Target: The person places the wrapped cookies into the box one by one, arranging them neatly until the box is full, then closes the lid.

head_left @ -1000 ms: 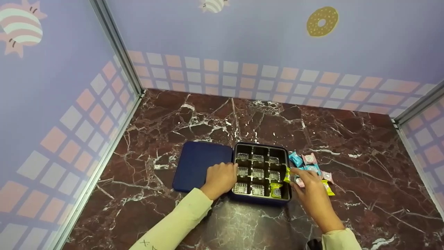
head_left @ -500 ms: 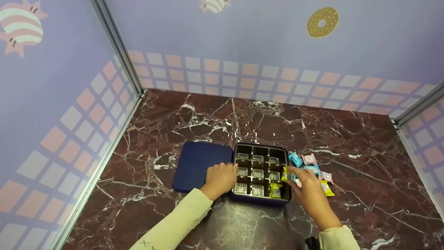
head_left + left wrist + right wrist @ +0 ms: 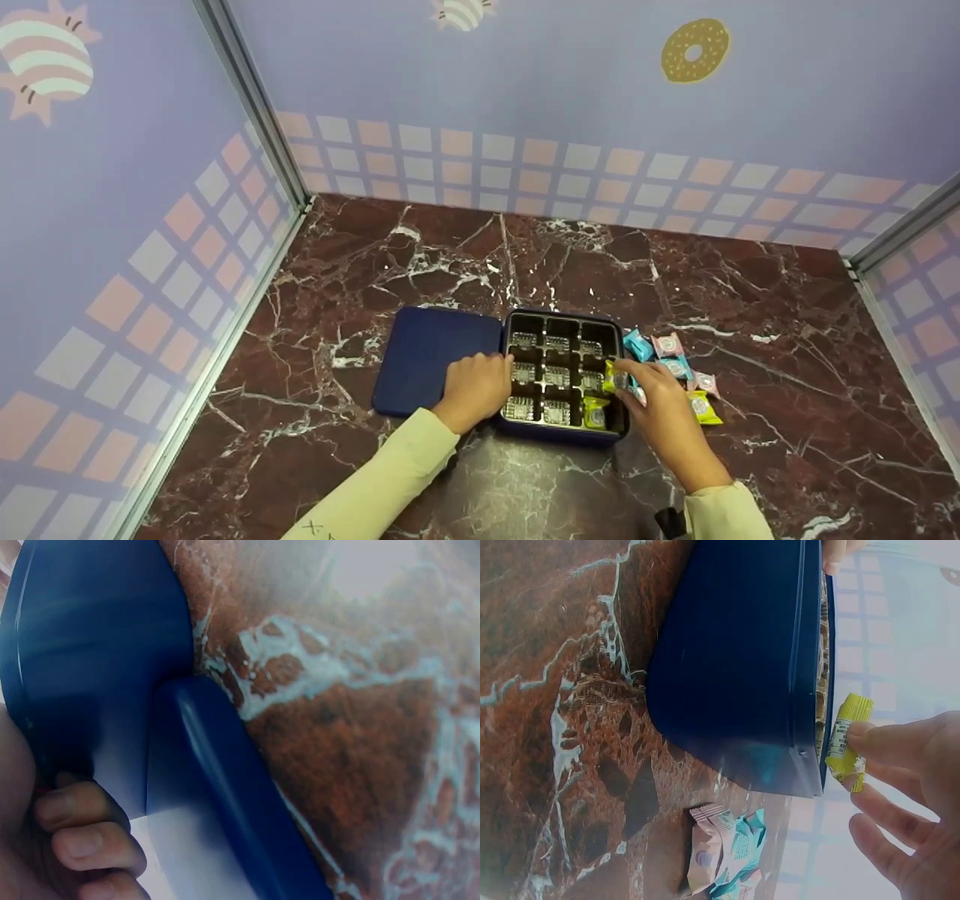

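A dark blue tin box (image 3: 559,433) stands open, with a divided tray (image 3: 556,375) of square compartments inside. My left hand (image 3: 478,384) grips the tin's left side; in the left wrist view its fingers (image 3: 88,841) curl against the blue wall. With thumb and fingertips, my right hand (image 3: 664,411) pinches a yellow-wrapped candy (image 3: 846,736) over the tray's right column, near the middle row. Another yellow-wrapped candy (image 3: 595,413) lies in the front right compartment. The other compartments hold no candy that I can see.
The blue lid (image 3: 435,349) lies flat left of the tin. Right of it, several pink and blue wrapped candies (image 3: 667,344) and a yellow one (image 3: 703,407) lie on the red-brown marble-patterned table (image 3: 360,262). Patterned panels (image 3: 525,82) enclose the back and sides.
My right hand has moved a little left with the yellow-wrapped candy, from the tin's right rim to over the tray. The left hand stays at the tin's left side.
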The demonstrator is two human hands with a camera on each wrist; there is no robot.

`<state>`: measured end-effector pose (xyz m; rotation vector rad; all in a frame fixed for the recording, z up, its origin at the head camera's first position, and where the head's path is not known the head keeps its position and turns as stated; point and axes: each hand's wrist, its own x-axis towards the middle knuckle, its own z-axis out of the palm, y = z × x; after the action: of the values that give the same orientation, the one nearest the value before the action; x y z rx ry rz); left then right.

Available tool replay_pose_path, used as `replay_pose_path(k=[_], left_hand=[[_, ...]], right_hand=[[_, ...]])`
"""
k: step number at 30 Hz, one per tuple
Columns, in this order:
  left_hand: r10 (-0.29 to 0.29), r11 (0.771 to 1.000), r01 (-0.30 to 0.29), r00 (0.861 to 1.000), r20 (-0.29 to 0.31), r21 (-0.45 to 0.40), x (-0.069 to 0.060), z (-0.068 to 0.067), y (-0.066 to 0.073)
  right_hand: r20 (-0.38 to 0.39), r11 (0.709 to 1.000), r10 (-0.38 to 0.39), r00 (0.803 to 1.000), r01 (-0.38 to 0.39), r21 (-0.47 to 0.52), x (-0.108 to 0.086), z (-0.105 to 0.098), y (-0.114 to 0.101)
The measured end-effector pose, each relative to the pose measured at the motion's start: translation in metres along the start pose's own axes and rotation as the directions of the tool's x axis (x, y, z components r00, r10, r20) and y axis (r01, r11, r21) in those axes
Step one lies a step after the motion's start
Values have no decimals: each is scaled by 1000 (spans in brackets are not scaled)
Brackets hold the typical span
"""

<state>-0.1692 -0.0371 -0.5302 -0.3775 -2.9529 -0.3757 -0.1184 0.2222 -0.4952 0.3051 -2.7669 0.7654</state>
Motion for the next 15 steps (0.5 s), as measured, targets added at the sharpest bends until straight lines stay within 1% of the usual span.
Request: replay_pose_path(k=[3,9,15], left_hand=[[-1,1000,1,1000,13,-6,1,1,0],[-1,1000,1,1000,20,-17,1,1,-1],[-1,1000,2,1000,22,-23,1,1,-1]], right_hand=[[-1,1000,-2,1000,2,3,0,1,0],[-19,999,-35,999,35,-3,3,3,0],[10,1000,-5,1000,5,-2,5,3,0]])
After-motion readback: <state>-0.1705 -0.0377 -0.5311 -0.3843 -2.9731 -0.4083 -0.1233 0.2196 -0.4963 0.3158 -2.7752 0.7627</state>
